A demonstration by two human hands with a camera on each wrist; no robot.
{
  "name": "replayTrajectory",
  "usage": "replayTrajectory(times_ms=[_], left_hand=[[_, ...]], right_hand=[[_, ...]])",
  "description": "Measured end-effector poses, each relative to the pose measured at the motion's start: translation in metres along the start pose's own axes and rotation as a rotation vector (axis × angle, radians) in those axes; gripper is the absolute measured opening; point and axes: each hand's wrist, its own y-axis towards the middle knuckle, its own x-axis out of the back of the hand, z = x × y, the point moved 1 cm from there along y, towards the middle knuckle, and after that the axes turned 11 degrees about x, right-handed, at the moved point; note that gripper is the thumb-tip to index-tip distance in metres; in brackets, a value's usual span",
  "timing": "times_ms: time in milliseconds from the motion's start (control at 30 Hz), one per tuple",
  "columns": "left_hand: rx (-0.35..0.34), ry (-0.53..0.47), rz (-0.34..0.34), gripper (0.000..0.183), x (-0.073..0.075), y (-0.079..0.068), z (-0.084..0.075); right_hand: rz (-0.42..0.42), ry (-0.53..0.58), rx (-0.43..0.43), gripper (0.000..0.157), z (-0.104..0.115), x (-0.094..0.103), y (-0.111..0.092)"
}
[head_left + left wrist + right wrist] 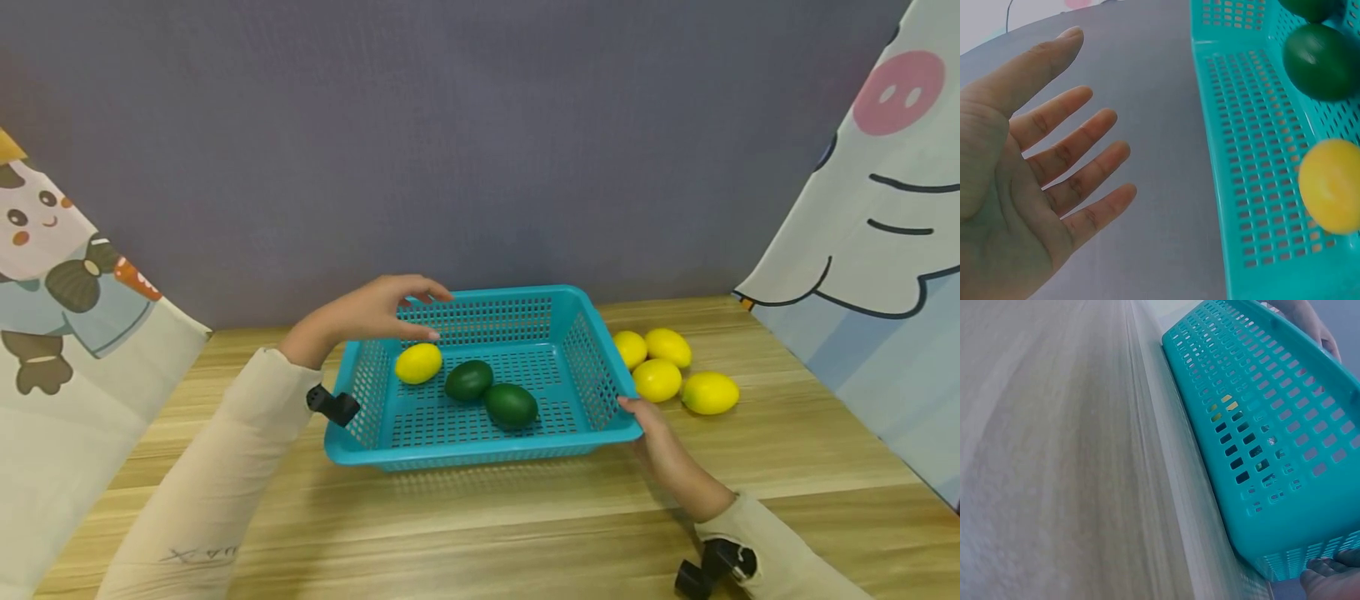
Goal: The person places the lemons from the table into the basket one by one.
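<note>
A turquoise plastic basket (480, 451) with slotted walls stands on the wooden table. Inside it lie a yellow lemon (418, 363) and two dark green oval fruits, one (469, 381) touching the other (512, 407). Over the basket's back left side hovers my left hand (375, 312), its fingers spread and nothing in its palm, as the left wrist view also shows. My right hand (660, 446) grips the basket's front right corner, thumb on the rim and fingers against the outer wall; in the right wrist view only some fingers (1329, 575) show.
Several lemons (657, 380) lie grouped on the table just right of the basket. A grey fabric wall (480, 150) rises behind the table (465, 533). Printed cartoon cloths (862, 250) hang at both sides.
</note>
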Motion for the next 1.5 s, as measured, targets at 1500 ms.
replayTrajectory(times_ms=[1500], left_hand=[[0.401, -0.236, -0.343, 0.059, -0.031, -0.09, 0.082]], right_hand=[[0.027, -0.039, 0.009, 0.049, 0.001, 0.003, -0.002]])
